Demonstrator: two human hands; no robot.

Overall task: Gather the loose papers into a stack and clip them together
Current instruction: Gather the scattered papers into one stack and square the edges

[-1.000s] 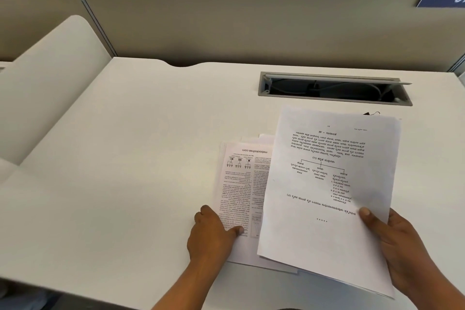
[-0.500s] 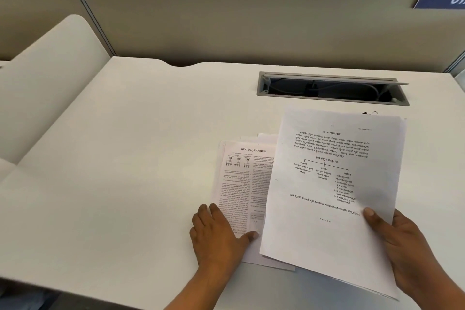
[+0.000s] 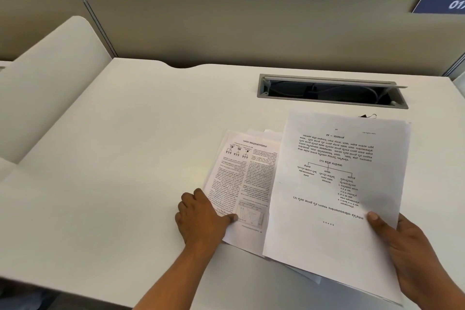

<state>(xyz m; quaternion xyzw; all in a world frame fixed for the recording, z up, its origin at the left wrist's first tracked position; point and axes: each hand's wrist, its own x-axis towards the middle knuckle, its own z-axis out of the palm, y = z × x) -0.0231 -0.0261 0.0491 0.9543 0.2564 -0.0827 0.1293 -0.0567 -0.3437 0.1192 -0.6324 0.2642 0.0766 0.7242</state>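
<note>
A printed sheet with a tree diagram (image 3: 334,209) lies uppermost, slanted across the right side of a loose pile. My right hand (image 3: 407,251) grips its near right corner, thumb on top. Under it, a two-column printed page (image 3: 241,184) and more white sheets stick out to the left. My left hand (image 3: 203,219) pinches the near left corner of that page, thumb on the paper and fingers curled at its edge. A black binder clip (image 3: 367,116) peeks out just beyond the top sheet's far edge, mostly hidden.
The white desk (image 3: 125,171) stretches bare to the left of the pile. An open grey cable slot (image 3: 332,92) with wires sits behind the papers. A beige partition wall (image 3: 226,27) closes the back, and a curved white side panel (image 3: 50,83) rises at the left.
My left hand curled from lying flat to pinching the lower page's corner. The top sheet in my right hand barely moved.
</note>
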